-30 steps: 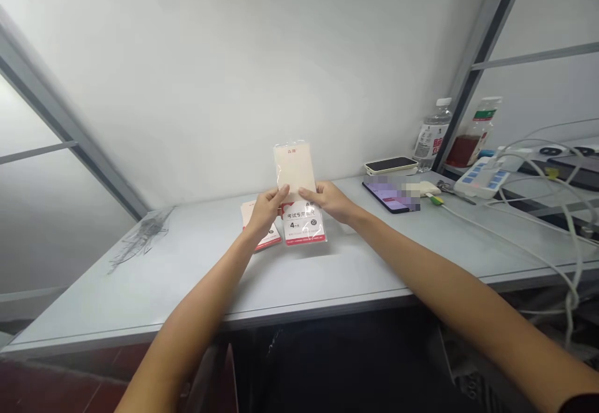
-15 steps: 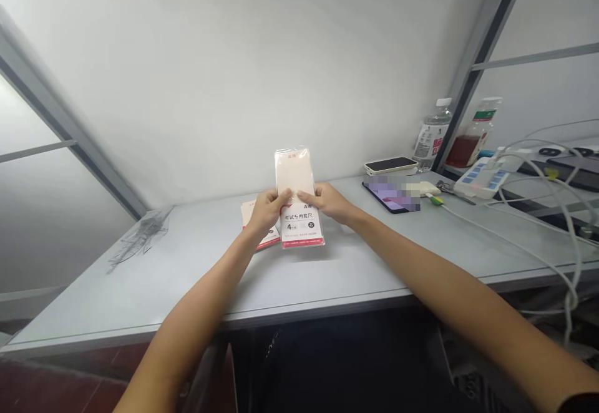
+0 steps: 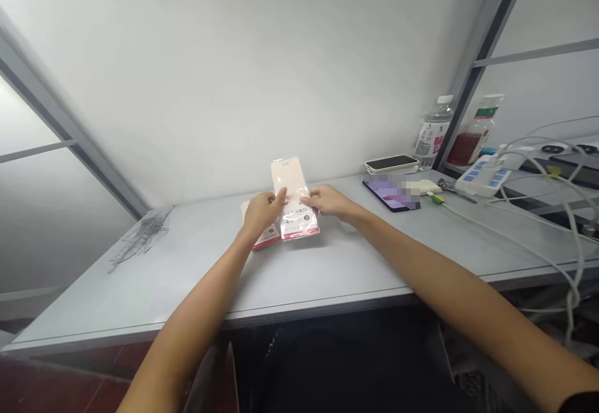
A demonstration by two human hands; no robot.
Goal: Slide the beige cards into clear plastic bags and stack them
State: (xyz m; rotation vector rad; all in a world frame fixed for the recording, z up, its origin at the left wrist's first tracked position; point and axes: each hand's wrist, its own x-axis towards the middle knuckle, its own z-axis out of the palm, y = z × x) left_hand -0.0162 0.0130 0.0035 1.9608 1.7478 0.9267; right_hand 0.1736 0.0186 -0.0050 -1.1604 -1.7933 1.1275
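Observation:
Between my hands is a ruler set packet (image 3: pixel 291 179), pale pink above and white with a red strip below, in a clear, shiny sleeve. It tilts back just above the desk. My left hand (image 3: pixel 262 209) pinches its left edge, thumb on the front. My right hand (image 3: pixel 328 203) grips the right edge with its thumb in front too; the fingers behind are hidden. Under and beside my left hand, similar packets (image 3: pixel 267 239) lie in a pile on the desk, partly covered by that hand and the held packet.
On the right of the grey desk (image 3: pixel 196 263) lie a phone with a lit screen (image 3: pixel 393 196) and a dark-screened phone (image 3: pixel 392 163). Behind them stands a clear bottle (image 3: pixel 434 135). A power strip (image 3: pixel 482 176), white cables (image 3: pixel 515 232) and a jar with red contents (image 3: pixel 472 135) are farther right.
The held packet has come down and slightly left, tilting farther back toward the pile. Both hands keep hold of it. The pile stays where it was.

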